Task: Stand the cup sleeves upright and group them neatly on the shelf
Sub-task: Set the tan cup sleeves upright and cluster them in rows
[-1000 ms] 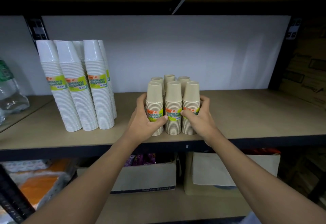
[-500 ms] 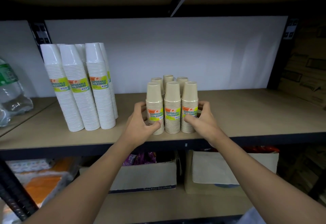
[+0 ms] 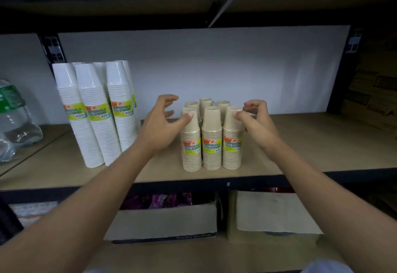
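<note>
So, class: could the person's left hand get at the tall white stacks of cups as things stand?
Probably yes. The left hand is open and holds nothing, and only bare wooden shelf lies between it and the tall white stacks of cups beside it.

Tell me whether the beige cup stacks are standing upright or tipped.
Upright: the beige cup stacks stand on their rims on the shelf, pressed together in two rows.

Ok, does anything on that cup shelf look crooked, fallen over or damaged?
Nothing stands out. The beige cup sleeves stand upright in a tight block, and the taller white cup sleeves stand upright too, though they look slightly tilted. Both the left hand and right hand are open.
</note>
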The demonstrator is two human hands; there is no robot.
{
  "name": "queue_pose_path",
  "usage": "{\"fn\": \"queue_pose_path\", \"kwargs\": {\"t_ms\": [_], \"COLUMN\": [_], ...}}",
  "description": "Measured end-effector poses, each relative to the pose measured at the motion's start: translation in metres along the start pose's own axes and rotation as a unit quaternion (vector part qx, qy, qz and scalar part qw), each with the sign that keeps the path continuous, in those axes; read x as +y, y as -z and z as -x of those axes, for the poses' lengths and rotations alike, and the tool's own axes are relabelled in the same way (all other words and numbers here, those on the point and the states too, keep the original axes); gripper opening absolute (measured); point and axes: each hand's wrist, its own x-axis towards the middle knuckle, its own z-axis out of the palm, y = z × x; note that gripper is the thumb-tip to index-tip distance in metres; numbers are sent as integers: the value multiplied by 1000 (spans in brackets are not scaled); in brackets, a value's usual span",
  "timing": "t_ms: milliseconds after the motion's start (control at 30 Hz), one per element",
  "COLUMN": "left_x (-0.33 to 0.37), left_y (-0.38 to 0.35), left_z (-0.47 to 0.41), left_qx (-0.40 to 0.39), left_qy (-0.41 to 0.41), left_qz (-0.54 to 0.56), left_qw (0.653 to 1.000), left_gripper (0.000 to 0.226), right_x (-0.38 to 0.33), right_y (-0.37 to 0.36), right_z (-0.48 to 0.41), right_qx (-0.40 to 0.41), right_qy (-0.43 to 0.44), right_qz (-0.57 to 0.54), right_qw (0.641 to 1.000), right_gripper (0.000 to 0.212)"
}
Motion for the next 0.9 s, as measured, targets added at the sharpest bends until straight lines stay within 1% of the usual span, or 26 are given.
{"fn": "queue_pose_path", "kwargs": {"t_ms": [100,233,367,500,600,733,900], "left_x": [25,41,46,48,51,52,49], "left_y": [9,4,-9,-12,-12,-11,0], "left_z": [-30,-63,-72,-77,-82,-85,-86], "left_qx": [-15,-90,-107,-110,-120,-123,-112], "left_qy": [-25,-11,11,41,57,53,57], "left_qz": [-52,-160,-185,-183,-198,-227,-214], "left_qw": [998,983,977,976,971,965,969], "left_gripper": [40,26,15,12,13,15,9], "right_x": [-30,-57,-63,-62,-62,-62,-61], "right_y": [3,-1,-9,-9,-10,-11,-10], "right_z": [-24,-47,-57,-63,-67,-69,-70], "right_qx": [-12,-84,-118,-138,-142,-135,-131], "right_qy": [24,18,20,7,1,6,7], "right_qz": [52,151,211,236,244,245,238], "right_qw": [998,985,970,962,959,960,962], "right_gripper": [39,33,26,26,27,25,24]}}
